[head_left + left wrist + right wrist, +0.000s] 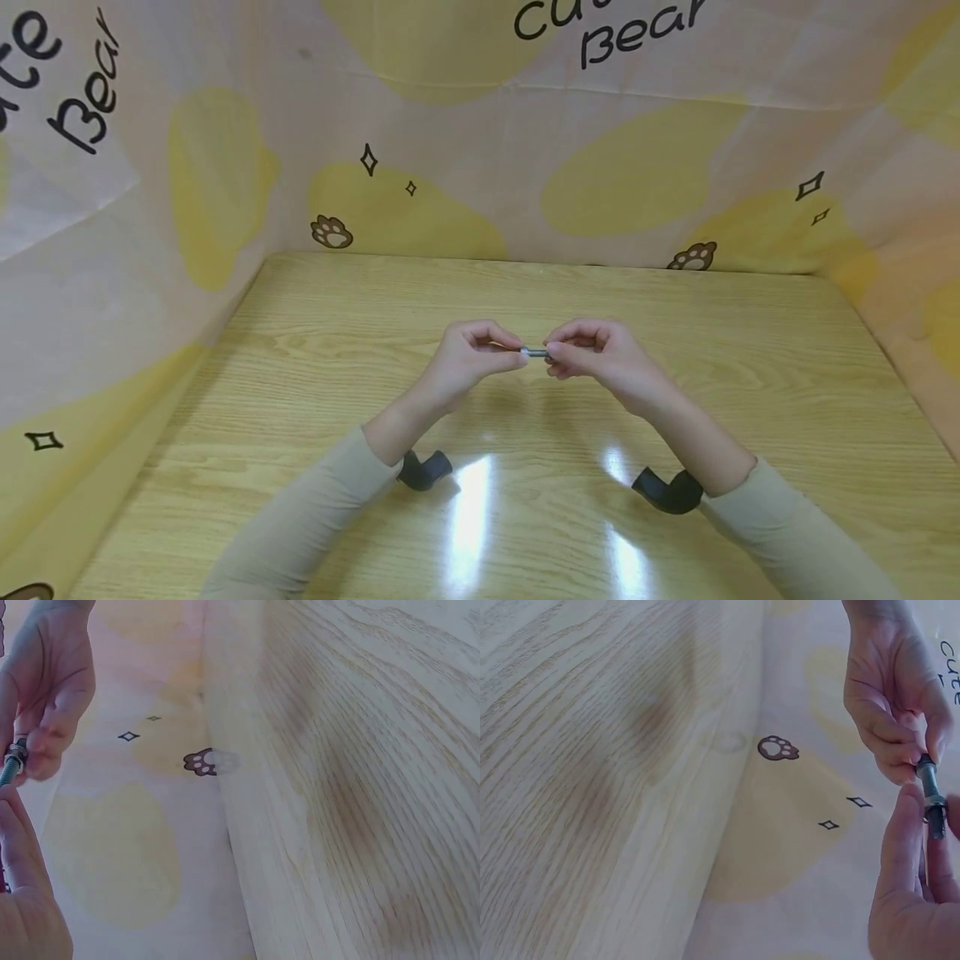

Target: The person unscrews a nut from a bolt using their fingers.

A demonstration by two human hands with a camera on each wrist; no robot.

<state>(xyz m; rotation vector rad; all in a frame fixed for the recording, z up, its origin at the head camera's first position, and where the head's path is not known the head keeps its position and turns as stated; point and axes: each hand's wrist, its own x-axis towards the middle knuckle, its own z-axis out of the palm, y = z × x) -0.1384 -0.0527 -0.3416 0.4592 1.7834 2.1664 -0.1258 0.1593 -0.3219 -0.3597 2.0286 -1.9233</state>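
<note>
Between my two hands a small metal bolt [536, 353] is held level above the table. My left hand [474, 353] pinches one end of it between thumb and fingertips. At the other end, the thumb and fingers of my right hand [603, 357] grip around the nut [935, 801] and washer. The right wrist view shows the dark threaded tip [937, 829] sticking out past the nut, between the right fingers. Seen from the left wrist, the bolt's threaded shank [8, 774] runs from the left fingertips to the right hand. The left fingertips cover the bolt's far end.
Beneath the hands lies a wood-grain table [337, 375] with bright light reflections near its front. A printed cloth [450, 167] with yellow patches and paw prints hangs along the back and both sides. Black curved pieces [426, 471] sit at both wrists, by the sleeve cuffs.
</note>
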